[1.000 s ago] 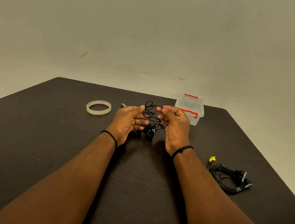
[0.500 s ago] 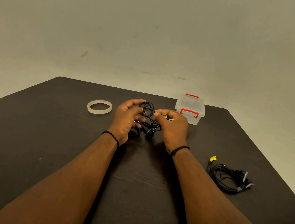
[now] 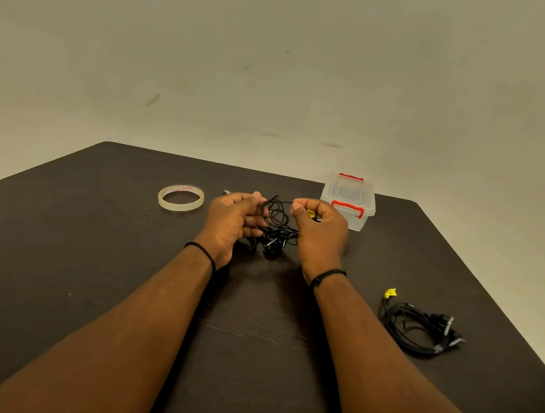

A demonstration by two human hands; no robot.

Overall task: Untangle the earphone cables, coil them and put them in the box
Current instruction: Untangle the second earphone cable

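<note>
Table [image 3: 65,255] bearing all items. Tape roll [image 3: 181,198] at far left; box [image 3: 349,201] at far right edge. Between them, both hands hold a cable tangle [image 3: 276,226] above the table. Second cable bundle [image 3: 418,325] lies near right.

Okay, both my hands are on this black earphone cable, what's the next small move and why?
Probably wind one more loop: the left hand and right hand pinch a partly formed coil, but loose cable and earbuds hang tangled below.

tape roll [image 3: 181,198] flat on dark table [image 3: 65,255] | far left | pale wall [image 3: 276,60] behind
</note>
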